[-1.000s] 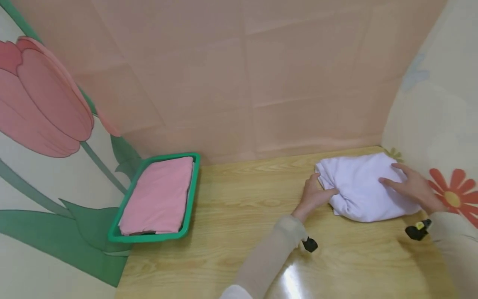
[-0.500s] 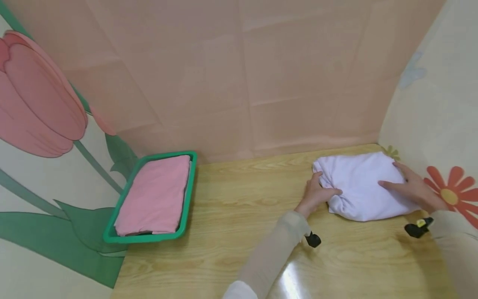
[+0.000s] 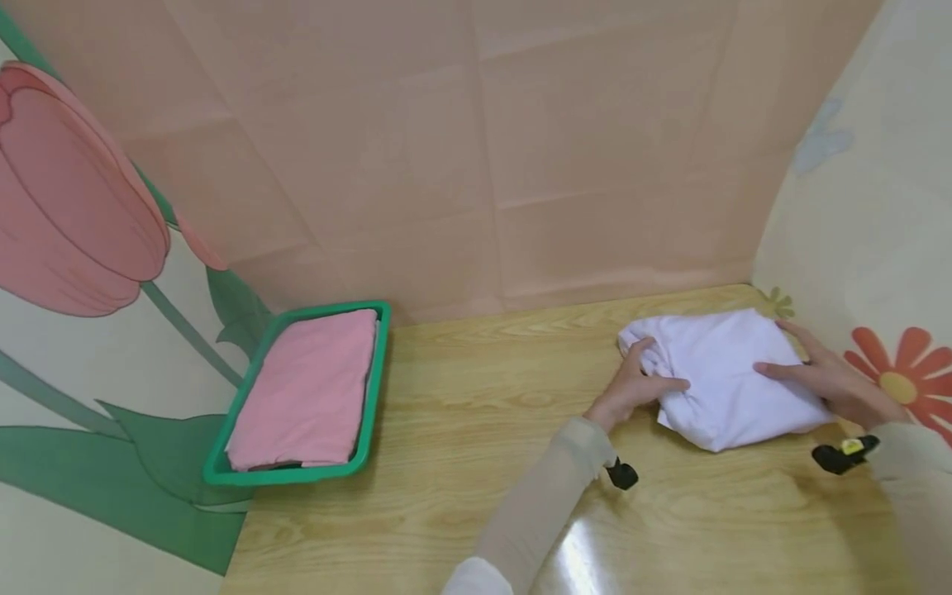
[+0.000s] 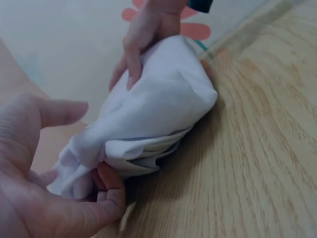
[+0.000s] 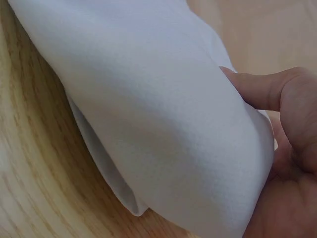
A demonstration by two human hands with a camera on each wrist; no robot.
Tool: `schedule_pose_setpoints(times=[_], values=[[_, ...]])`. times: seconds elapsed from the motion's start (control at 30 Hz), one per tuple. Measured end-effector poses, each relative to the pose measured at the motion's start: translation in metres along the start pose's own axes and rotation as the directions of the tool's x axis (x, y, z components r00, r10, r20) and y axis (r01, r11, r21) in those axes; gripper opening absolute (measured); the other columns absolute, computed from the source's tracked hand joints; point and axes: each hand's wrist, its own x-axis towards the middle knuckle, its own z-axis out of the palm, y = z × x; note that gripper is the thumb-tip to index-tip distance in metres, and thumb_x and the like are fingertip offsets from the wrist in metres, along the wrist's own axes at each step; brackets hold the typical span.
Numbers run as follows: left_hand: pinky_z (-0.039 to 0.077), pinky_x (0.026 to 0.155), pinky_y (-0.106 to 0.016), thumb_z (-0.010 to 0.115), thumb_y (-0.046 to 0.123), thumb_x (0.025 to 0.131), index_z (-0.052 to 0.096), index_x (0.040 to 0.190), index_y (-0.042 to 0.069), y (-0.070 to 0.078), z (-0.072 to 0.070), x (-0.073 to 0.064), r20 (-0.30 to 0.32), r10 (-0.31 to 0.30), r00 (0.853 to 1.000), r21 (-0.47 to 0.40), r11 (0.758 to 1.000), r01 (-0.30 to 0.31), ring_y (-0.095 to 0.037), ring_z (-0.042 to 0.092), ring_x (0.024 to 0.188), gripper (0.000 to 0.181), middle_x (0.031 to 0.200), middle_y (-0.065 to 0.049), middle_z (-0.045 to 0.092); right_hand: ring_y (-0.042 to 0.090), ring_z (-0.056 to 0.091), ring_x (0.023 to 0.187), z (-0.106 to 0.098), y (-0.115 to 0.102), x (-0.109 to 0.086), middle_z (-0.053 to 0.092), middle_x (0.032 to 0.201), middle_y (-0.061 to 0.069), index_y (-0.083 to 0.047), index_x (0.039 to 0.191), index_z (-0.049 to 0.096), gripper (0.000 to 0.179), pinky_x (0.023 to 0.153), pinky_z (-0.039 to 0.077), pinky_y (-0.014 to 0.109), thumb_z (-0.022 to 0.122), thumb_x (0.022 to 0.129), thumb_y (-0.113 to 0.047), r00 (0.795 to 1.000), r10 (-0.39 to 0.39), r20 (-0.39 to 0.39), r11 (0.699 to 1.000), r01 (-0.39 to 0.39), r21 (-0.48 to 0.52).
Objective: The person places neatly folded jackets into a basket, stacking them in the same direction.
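A folded white cloth (image 3: 717, 376), thick and softly creased, lies at the right of the table. At its left end is my left hand (image 3: 628, 390). In the left wrist view, the curled fingers (image 4: 111, 193) tuck into the loose folds while the thumb (image 4: 64, 111) stands up apart from the fabric. My right hand (image 3: 836, 382) grips the opposite end. Its thumb (image 5: 262, 89) presses on top in the right wrist view, and the other fingers go behind the cloth, partly hidden. Layered edges show along the near side, close over the wood.
A green tray (image 3: 378, 384) holding a folded pink cloth (image 3: 308, 388) stands at the left of the wooden table (image 3: 476, 463). Behind runs a pinkish backdrop (image 3: 491, 165). A flower-painted wall (image 3: 885, 273) rises close beside my right hand.
My left fingers have worked further in at the cloth's left end. The cloth has turned slightly and its near edge has shifted. The head view has moved a little.
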Motion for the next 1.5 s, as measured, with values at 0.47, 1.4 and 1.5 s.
schedule_pose_setpoints(times=[0.47,1.4,1.5], values=[[0.047,0.111,-0.032,0.073,0.028,0.099,0.06,0.147,0.039,-0.012,-0.002,0.006,-0.007,0.06,0.998,0.293,0.955,-0.056,-0.011,0.054,0.139,0.051,0.154,0.01,0.058,0.006,0.057,0.102,0.009,0.004,0.003,-0.008,0.166,0.047,-0.053,0.165,-0.013,0.089,0.077,0.055,0.034,0.056,0.112,-0.034,0.998,-0.057,0.008,0.998,0.057,0.018],[0.05,0.064,-0.02,0.072,-0.006,0.085,0.069,0.141,0.033,-0.016,-0.046,-0.007,-0.066,0.104,0.992,0.014,0.995,-0.103,-0.005,0.05,0.066,0.069,0.15,0.0,0.057,-0.002,0.064,0.098,0.045,-0.01,-0.014,0.029,0.161,-0.011,-0.047,0.17,0.015,0.073,0.074,0.06,0.031,0.055,0.112,-0.026,0.993,-0.095,-0.065,0.972,0.107,0.211],[0.054,0.08,-0.021,0.073,-0.007,0.085,0.069,0.141,0.033,-0.016,-0.055,-0.01,-0.062,0.115,0.991,-0.006,0.993,-0.115,-0.005,0.058,0.09,0.069,0.153,-0.001,0.056,0.002,0.067,0.096,0.052,-0.015,-0.014,0.035,0.151,-0.012,-0.043,0.171,0.02,0.072,0.073,0.061,0.032,0.055,0.112,-0.02,0.989,-0.129,-0.07,0.943,0.144,0.299]])
